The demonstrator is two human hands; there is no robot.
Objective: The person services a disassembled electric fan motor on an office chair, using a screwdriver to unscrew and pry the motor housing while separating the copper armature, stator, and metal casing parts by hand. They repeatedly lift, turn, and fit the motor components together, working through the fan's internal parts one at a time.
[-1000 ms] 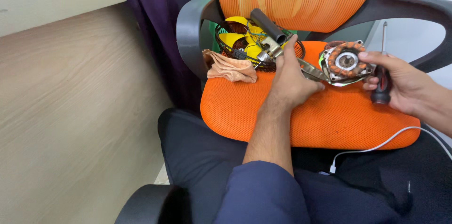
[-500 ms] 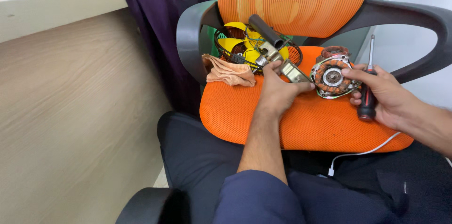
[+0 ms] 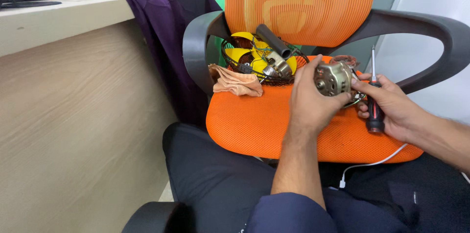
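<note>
Orange mesh fabric covers the seat and back of the office chair [image 3: 254,120] that serves as the work surface, its dark grey armrests curving out on both sides. Over the front half of that seat the left hand [image 3: 308,98] is wrapped around a small silver-grey metal electric motor [image 3: 333,79], thumb up along its near side and fingers curled behind it, so the motor sits lifted just off the cushion. The right hand [image 3: 391,105] meets it from the other side: its thumb and forefinger touch the motor's right edge, while the remaining fingers are closed around a screwdriver with a black and red handle [image 3: 374,108], whose thin shaft points straight up. Behind the motor, partly hidden, a round part with copper-coloured winding [image 3: 345,60] lies on the seat.

At the back of the seat, against the backrest, rests a black wire fan guard [image 3: 264,64] holding yellow plastic blades and a dark grey tube. A crumpled tan cloth [image 3: 235,82] lies just beside it to the left. A purple garment [image 3: 147,12] drapes over the light wooden desk [image 3: 73,115] on the left, and a white cable [image 3: 372,164] hangs below the seat's front edge.
</note>
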